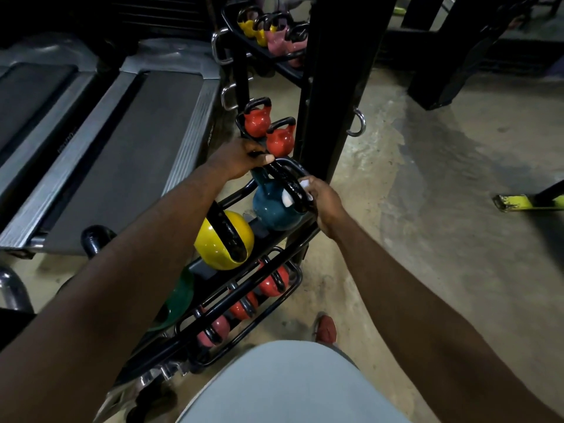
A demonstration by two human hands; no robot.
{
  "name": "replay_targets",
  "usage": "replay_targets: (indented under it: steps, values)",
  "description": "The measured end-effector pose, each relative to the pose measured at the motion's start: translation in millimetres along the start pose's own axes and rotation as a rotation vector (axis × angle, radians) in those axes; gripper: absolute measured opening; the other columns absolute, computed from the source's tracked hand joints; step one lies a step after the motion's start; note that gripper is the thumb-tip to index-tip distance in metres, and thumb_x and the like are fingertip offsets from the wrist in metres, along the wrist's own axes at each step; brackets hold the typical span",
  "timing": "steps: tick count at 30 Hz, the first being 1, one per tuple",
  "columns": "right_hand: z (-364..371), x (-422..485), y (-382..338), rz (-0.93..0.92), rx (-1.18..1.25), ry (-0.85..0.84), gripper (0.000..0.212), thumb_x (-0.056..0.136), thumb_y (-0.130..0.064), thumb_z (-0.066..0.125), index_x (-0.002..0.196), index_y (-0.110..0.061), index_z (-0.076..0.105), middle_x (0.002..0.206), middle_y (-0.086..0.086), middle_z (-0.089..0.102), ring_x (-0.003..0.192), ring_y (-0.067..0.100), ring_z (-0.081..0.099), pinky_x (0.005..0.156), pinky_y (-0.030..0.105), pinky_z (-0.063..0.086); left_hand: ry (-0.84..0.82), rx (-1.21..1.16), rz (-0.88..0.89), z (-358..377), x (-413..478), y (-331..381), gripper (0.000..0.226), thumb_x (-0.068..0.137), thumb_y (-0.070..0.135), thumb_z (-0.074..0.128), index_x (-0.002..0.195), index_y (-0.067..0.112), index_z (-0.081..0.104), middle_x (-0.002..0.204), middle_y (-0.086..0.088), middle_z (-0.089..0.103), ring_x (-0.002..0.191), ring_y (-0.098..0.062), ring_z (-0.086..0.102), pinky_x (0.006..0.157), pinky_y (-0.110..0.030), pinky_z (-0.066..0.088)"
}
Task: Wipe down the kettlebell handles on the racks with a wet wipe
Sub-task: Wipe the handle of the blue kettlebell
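A teal kettlebell (273, 210) with a black handle (282, 178) sits on the middle shelf of a black rack (300, 236). My left hand (241, 157) grips the far end of that handle. My right hand (323, 199) holds a white wet wipe (288, 199) wrapped against the near side of the same handle. Next to it on the shelf is a yellow kettlebell (213, 242), and a green one (180, 297) is partly hidden under my left arm.
Red kettlebells stand on the shelf behind (258, 119) and on the lower shelf (274, 283). Yellow and pink ones (268, 32) fill a higher rack. Treadmills (122, 141) lie to the left, a black post (335, 87) to the right, concrete floor (427, 209) beyond.
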State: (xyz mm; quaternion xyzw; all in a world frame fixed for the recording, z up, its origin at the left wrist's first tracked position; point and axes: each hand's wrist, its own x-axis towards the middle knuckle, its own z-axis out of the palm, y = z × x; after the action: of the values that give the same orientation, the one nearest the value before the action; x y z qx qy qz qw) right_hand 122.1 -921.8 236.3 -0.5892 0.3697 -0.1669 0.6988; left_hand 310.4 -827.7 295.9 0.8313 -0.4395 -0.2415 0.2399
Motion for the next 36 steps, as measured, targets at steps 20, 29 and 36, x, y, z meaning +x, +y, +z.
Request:
replay_targets:
  steps: [20, 29, 36]
  values:
    - [-9.8, -46.3, 59.6, -0.708, -0.907, 0.394, 0.017, 0.085, -0.016, 0.068, 0.099, -0.023, 0.072, 0.108, -0.003, 0.064, 0.099, 0.012, 0.059, 0.086, 0.039, 0.050, 0.125, 0.071, -0.021, 11.8, -11.2, 4.4, 0.044, 0.097, 0.049, 0.052, 0.133, 0.025, 0.056, 0.135, -0.007, 0.058, 0.123, -0.027, 0.053, 0.101, -0.040, 0.041]
    - [-37.1, -104.5, 55.6, -0.213, -0.074, 0.027, 0.022, 0.089, -0.012, 0.071, 0.107, -0.024, 0.065, 0.100, -0.001, 0.073, 0.088, 0.007, 0.068, 0.071, 0.018, 0.051, 0.657, -0.157, 0.162, 84.1, -82.9, 28.6, 0.028, 0.091, 0.018, 0.060, 0.119, 0.014, 0.066, 0.115, -0.005, 0.065, 0.101, -0.014, 0.061, 0.093, -0.029, 0.049]
    - [-68.5, -140.9, 131.2, 0.127, 0.187, -0.186, 0.013, 0.093, -0.006, 0.063, 0.102, -0.014, 0.069, 0.096, 0.002, 0.074, 0.092, 0.016, 0.067, 0.078, 0.026, 0.055, 0.537, -0.495, -0.006, 198.3, -189.3, 14.5, 0.021, 0.093, 0.012, 0.059, 0.111, 0.011, 0.070, 0.096, 0.006, 0.070, 0.083, 0.005, 0.063, 0.077, -0.017, 0.047]
